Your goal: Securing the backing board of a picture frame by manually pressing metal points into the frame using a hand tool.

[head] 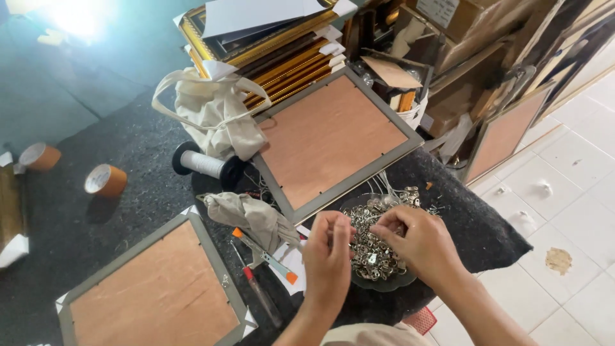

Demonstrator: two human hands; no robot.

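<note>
Both hands work over a shallow dark dish [384, 283] heaped with small silver metal hangers [371, 247], which sits on the dark felt-covered counter [128, 192] at about five o'clock from the middle of the view. The left hand [328, 256] is at the dish's nine o'clock edge, its fingers [333, 223] curled and pinched together at the tips; whether a hanger sits between them is too small to tell. The right hand [416, 242] lies over the dish's three o'clock side, fingers [387, 225] bent down and closed on the pile, touching the hangers. The heap lies directly under and between the two sets of fingertips, and more pieces spill toward twelve o'clock of the dish.

At eleven o'clock from the hands a grey picture frame [336, 138] lies face down, its brown backing board up. A second grey frame [154, 288] lies at eight o'clock, also backing up. Between them, just at the left hand's nine o'clock, are a crumpled cloth [253, 214], a cutter with orange ends [266, 255] and a red-handled tool [259, 295]. A spool of white cord [204, 164] lies at ten o'clock beside a cream cloth bag [214, 112]. Two rolls of brown tape [106, 180] sit far out at nine o'clock. Gilt frames [282, 54] are stacked at twelve o'clock, and white floor tiles [570, 211] show at three o'clock.
</note>
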